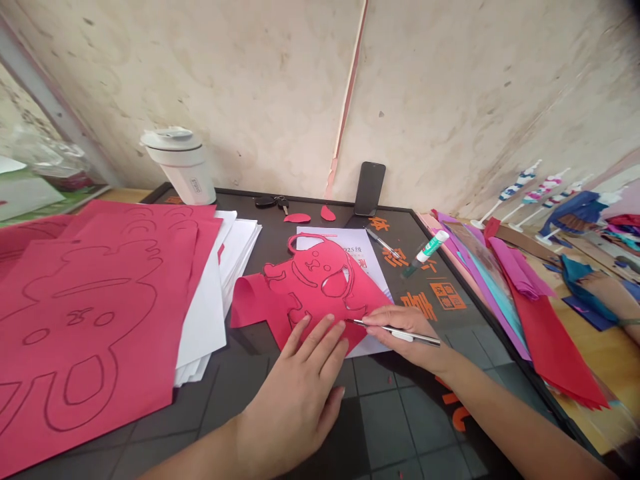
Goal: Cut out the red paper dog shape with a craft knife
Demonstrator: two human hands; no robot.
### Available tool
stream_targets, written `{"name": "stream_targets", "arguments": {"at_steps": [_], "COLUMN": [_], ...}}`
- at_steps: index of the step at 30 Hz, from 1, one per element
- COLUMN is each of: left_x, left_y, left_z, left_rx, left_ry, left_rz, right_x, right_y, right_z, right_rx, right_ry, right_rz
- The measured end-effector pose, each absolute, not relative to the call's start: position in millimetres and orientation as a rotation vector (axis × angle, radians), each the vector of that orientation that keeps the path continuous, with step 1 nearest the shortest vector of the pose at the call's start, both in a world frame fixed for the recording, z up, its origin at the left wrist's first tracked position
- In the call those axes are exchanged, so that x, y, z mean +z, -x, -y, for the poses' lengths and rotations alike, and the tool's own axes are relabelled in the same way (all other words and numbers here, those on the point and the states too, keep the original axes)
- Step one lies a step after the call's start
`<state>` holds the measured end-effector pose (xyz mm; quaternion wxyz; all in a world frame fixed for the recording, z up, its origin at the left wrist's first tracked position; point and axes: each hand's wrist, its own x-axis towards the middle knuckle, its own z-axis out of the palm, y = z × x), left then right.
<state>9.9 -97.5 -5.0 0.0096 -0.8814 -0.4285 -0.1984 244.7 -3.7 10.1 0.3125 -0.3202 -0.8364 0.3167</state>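
Observation:
A red sheet of paper (pixel 320 257) with a cartoon animal drawn in dark outline lies mid-table, its left end curling up. Openings are cut through it near the animal's ear and side. White printed paper (pixel 373 257) shows beneath. My left hand (pixel 305 380) rests on the sheet's near edge, palm down with fingers spread. In my right hand (pixel 405 333) is a slim silver craft knife (pixel 420 338), its tip touching the red sheet by the drawn lines, just right of my left fingertips. Two small red cut-out pieces (pixel 298 218) lie behind the sheet.
Large red sheets with drawings (pixel 100 300) and white papers (pixel 220 293) are stacked at left. Behind stand a white cup (pixel 185 167), keys (pixel 270 201) and a phone (pixel 370 189). A pen (pixel 383 241), green marker (pixel 425 253) and coloured papers (pixel 540 320) are right; another person's arm (pixel 607 300) is beyond.

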Motion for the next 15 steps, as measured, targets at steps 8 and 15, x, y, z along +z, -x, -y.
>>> {"name": "stream_targets", "arguments": {"at_steps": [8, 15], "left_x": [-5.4, -4.3], "left_y": [-9.2, -9.7], "left_z": [92.4, 93.2], "left_rx": [-0.419, -0.424], "left_ry": [2.848, 2.812], "left_rz": [1.324, 1.294], "right_x": [14.0, 8.8], "right_y": [-247.1, -249.3], "right_z": [-2.4, -4.0], "right_rx": [0.813, 0.772], "right_ry": [0.751, 0.67], "right_rz": [2.29, 2.289]}}
